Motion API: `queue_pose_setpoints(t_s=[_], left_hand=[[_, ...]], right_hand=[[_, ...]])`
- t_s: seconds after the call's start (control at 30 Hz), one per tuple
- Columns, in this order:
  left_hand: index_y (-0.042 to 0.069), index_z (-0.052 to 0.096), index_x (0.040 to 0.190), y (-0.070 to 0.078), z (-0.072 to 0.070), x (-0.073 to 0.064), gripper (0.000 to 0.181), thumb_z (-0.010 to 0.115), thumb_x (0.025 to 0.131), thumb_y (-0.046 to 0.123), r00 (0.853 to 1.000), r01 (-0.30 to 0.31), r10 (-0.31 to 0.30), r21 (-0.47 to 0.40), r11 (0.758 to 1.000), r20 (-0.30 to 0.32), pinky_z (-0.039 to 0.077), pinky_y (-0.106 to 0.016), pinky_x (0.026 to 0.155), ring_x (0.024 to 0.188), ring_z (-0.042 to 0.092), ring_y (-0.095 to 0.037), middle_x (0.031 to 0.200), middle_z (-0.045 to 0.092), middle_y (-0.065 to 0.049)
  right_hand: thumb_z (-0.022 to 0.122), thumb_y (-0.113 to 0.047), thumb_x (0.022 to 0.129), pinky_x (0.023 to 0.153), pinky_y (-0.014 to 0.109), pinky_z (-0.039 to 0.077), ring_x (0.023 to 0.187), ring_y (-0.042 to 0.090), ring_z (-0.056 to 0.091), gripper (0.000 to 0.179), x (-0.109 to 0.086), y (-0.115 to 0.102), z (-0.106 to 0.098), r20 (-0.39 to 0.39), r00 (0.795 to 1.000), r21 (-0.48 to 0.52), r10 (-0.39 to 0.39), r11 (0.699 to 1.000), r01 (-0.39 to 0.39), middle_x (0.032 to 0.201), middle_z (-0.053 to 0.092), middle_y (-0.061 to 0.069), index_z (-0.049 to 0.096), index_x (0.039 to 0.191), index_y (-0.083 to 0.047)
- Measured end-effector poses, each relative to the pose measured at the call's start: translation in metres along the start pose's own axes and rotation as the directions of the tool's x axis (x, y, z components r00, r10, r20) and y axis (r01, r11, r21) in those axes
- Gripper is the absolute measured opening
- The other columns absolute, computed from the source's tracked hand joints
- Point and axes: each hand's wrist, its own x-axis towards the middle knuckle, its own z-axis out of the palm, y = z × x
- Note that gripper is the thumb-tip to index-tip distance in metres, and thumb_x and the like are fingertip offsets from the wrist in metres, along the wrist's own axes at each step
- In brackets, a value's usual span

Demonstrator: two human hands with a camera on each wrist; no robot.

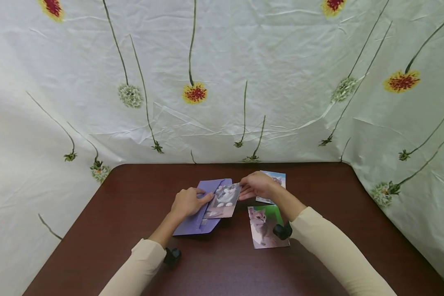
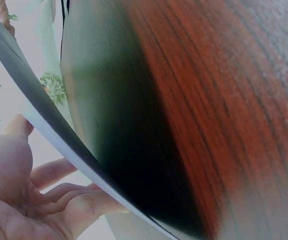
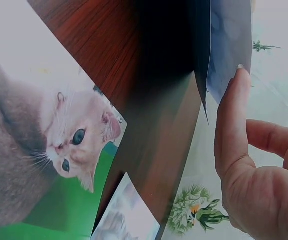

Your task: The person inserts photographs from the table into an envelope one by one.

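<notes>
We have the cat photo point(image 1: 226, 199) lying across the purple envelope point(image 1: 190, 228); our right hand point(image 1: 257, 185) pinches its edge, our left hand point(image 1: 188, 202) spreads over the envelope. We seem to be at a sliding step, which calls for keeping both aligned.
</notes>
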Motion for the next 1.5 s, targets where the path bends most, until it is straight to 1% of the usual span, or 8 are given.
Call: queue_pose_setpoints(t_s=[0.33,0.63,0.77,1.0,1.13,1.23,1.37,1.5], left_hand=[[0.01,0.075,0.123,0.0,0.0,0.0,0.055,0.063,0.094,0.054,1.0,0.001,-0.001,-0.007,1.0,-0.003,0.055,-0.052,0.089,0.114,0.066,-0.042,0.126,0.071,-0.019],[0.011,0.074,0.126,-0.002,0.001,-0.001,0.056,0.062,0.094,0.056,1.0,0.02,-0.019,-0.012,1.0,0.006,0.055,-0.052,0.089,0.115,0.066,-0.042,0.128,0.07,-0.019],[0.01,0.073,0.126,-0.001,0.001,0.0,0.057,0.062,0.094,0.056,1.0,0.021,-0.021,-0.006,1.0,0.006,0.055,-0.052,0.088,0.114,0.066,-0.042,0.128,0.069,-0.02],[0.01,0.073,0.127,-0.001,0.0,-0.001,0.059,0.062,0.094,0.057,0.999,0.033,-0.033,-0.016,0.999,0.005,0.055,-0.051,0.088,0.114,0.067,-0.041,0.129,0.069,-0.02],[0.009,0.073,0.126,-0.001,-0.001,-0.001,0.057,0.063,0.094,0.056,1.0,0.027,-0.027,-0.014,1.0,0.004,0.056,-0.05,0.085,0.111,0.068,-0.041,0.127,0.07,-0.02],[0.009,0.073,0.126,-0.001,-0.002,-0.002,0.057,0.063,0.094,0.055,1.0,0.025,-0.025,-0.009,1.0,0.006,0.056,-0.05,0.082,0.109,0.068,-0.041,0.126,0.07,-0.02],[0.01,0.073,0.127,0.0,-0.001,-0.002,0.058,0.063,0.094,0.057,0.999,0.036,-0.036,-0.014,0.999,0.016,0.056,-0.05,0.083,0.11,0.068,-0.041,0.127,0.07,-0.02],[0.01,0.073,0.127,0.0,-0.001,-0.002,0.059,0.062,0.094,0.058,0.999,0.033,-0.033,-0.012,0.999,0.016,0.056,-0.05,0.084,0.111,0.068,-0.041,0.127,0.07,-0.02]], right_hand=[[0.05,0.003,0.096,0.079,0.034,0.061,0.073,0.022,0.069,0.031,0.003,-0.002,0.008,0.026,1.0,-0.017,-0.016,1.0,0.016,0.09,0.064,0.018,0.057,0.121,0.02],[0.054,0.001,0.098,0.075,0.033,0.062,0.067,0.021,0.069,0.022,0.01,0.002,0.019,0.025,0.999,-0.014,-0.032,0.999,0.033,0.085,0.061,0.016,0.06,0.111,0.018],[0.056,0.002,0.097,0.073,0.033,0.062,0.066,0.021,0.07,0.02,0.012,0.003,0.025,0.028,0.999,-0.01,-0.036,0.999,0.037,0.081,0.063,0.016,0.062,0.106,0.019],[0.055,0.001,0.098,0.073,0.033,0.062,0.064,0.02,0.072,0.021,0.014,0.006,0.036,0.007,0.999,-0.022,-0.05,0.998,0.05,0.079,0.066,0.016,0.064,0.104,0.02],[0.054,0.001,0.098,0.075,0.035,0.062,0.064,0.02,0.073,0.023,0.016,0.009,0.043,0.003,0.998,-0.015,-0.062,0.998,0.062,0.08,0.068,0.018,0.064,0.104,0.02],[0.054,0.002,0.097,0.074,0.034,0.062,0.064,0.02,0.074,0.022,0.017,0.01,0.047,0.002,0.997,-0.009,-0.078,0.997,0.078,0.08,0.069,0.018,0.065,0.102,0.02],[0.053,0.003,0.095,0.071,0.033,0.062,0.064,0.021,0.074,0.021,0.017,0.012,0.051,-0.005,0.996,0.009,-0.086,0.996,0.086,0.078,0.07,0.018,0.066,0.098,0.02],[0.054,0.005,0.095,0.07,0.033,0.062,0.062,0.02,0.072,0.022,0.022,0.015,0.055,-0.021,0.997,0.025,-0.076,0.997,0.077,0.078,0.069,0.017,0.065,0.102,0.022]])
